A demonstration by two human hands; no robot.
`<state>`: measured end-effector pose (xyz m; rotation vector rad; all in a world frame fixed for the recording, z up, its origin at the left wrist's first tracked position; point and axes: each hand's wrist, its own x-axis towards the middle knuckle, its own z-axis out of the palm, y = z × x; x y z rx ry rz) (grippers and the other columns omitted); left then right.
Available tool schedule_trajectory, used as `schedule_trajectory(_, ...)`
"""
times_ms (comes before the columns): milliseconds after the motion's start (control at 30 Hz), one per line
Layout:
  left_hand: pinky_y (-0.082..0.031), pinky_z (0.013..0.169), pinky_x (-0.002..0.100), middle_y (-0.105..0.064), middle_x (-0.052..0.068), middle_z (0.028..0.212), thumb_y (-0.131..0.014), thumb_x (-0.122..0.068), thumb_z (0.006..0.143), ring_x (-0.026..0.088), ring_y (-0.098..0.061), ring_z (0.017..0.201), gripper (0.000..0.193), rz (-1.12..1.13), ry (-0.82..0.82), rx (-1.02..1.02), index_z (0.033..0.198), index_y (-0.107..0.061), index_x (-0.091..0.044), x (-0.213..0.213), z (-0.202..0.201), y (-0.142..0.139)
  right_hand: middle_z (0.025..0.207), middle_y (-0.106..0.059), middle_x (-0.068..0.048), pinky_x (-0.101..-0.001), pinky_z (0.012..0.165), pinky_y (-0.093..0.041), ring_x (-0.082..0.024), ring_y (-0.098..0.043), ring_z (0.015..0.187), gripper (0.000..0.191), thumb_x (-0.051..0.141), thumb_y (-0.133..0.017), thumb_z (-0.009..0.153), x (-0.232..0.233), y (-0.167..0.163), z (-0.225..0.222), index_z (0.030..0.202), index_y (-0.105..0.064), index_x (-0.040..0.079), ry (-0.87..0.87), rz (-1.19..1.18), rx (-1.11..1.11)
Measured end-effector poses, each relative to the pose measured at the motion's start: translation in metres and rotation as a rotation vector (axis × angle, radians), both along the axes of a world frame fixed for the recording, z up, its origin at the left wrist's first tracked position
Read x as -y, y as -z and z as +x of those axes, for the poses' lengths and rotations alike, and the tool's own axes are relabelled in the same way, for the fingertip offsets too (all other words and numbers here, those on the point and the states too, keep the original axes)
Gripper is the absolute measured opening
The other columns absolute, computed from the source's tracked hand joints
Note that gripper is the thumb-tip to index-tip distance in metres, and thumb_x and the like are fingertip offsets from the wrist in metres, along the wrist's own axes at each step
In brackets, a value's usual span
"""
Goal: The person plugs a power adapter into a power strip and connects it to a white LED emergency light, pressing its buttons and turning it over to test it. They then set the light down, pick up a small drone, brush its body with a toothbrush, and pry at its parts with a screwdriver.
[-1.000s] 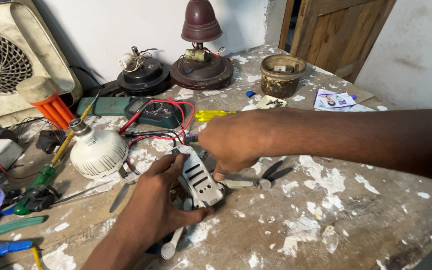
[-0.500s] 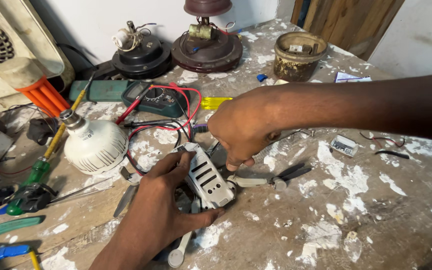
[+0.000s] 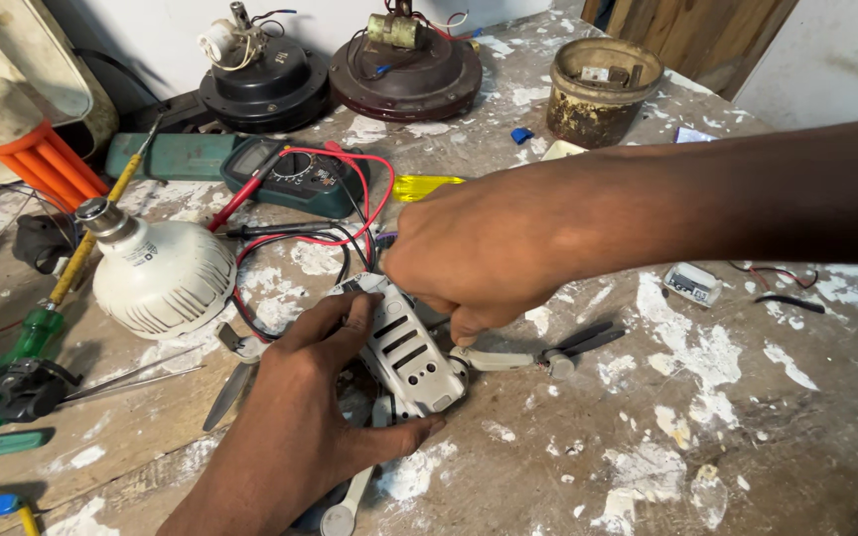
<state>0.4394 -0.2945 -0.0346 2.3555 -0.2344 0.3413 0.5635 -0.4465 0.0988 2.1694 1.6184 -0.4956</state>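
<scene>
A dark green multimeter lay at the back of the paint-spattered table, just in front of two dark round motor housings. Its small rectangular screen sat at the left end of its face, grey and too angled to read, beside a round dial ringed with pale markings. On the white dome of the bulb, left of the red and black leads, a small dark printed mark showed near the neck. A small white rectangular box with a dark printed label on top lay flat on the table to the right, beside thin loose wires.
</scene>
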Motion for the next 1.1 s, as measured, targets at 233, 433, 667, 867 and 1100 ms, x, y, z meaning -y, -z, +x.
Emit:
schedule_trajectory(233, -0.055, 0.095, 0.040, -0.061, 0.029, 0.134, -0.098, -0.039, 0.057, 0.037, -0.067, 0.117, 0.096, 0.051, -0.004, 0.105, 0.128, -0.061, 0.014, 0.002, 0.001, -0.002, 0.064, -0.067, -0.014, -0.0468, 0.061, -0.055, -0.031, -0.071, 0.069, 0.025, 0.024, -0.078, 0.079, 0.016, -0.001, -0.004, 0.067, -0.070, 0.005, -0.104, 0.055, 0.032)
schedule_trajectory(433, -0.056, 0.091, 0.041, -0.063, 0.028, 0.129, -0.097, -0.032, 0.050, 0.037, -0.069, 0.112, 0.093, 0.040, -0.032, 0.064, 0.126, -0.064, 0.011, 0.004, 0.002, -0.010, 0.062, -0.065, -0.015, -0.0457, 0.057, -0.055, -0.029, -0.071, 0.067, 0.020, 0.020, -0.074, 0.080, 0.026, -0.005, -0.004, 0.068, -0.070, 0.006, -0.348, -0.014, 0.135)
schedule_trajectory(667, -0.058, 0.089, 0.038, -0.064, 0.024, 0.132, -0.096, -0.031, 0.051, 0.033, -0.071, 0.109, 0.094, 0.018, -0.022, 0.034, 0.128, -0.062, 0.011, 0.005, 0.001, -0.013, 0.063, -0.065, -0.011, -0.0461, 0.062, -0.054, -0.028, -0.070, 0.066, 0.019, 0.019, -0.071, 0.080, 0.037, 0.002, 0.000, 0.067, -0.069, 0.006, -0.764, -0.045, 0.219)
schedule_trajectory(867, -0.058, 0.088, 0.038, -0.062, 0.024, 0.134, -0.097, -0.030, 0.049, 0.033, -0.070, 0.110, 0.098, 0.038, -0.038, 0.011, 0.131, -0.060, 0.011, 0.008, 0.003, -0.017, 0.062, -0.067, -0.002, -0.0440, 0.062, -0.054, -0.023, -0.069, 0.062, 0.018, 0.019, -0.073, 0.072, 0.037, 0.012, 0.004, 0.060, -0.068, 0.006, -1.023, 0.133, 0.412)
schedule_trajectory(1100, -0.056, 0.090, 0.039, -0.061, 0.026, 0.135, -0.098, -0.030, 0.048, 0.037, -0.068, 0.116, 0.099, 0.048, -0.033, 0.047, 0.130, -0.060, 0.012, 0.007, 0.003, -0.017, 0.067, -0.068, -0.005, -0.0414, 0.055, -0.058, -0.025, -0.072, 0.065, 0.015, 0.018, -0.072, 0.077, 0.047, 0.020, 0.000, 0.074, -0.072, 0.003, -1.030, 0.247, 0.441)
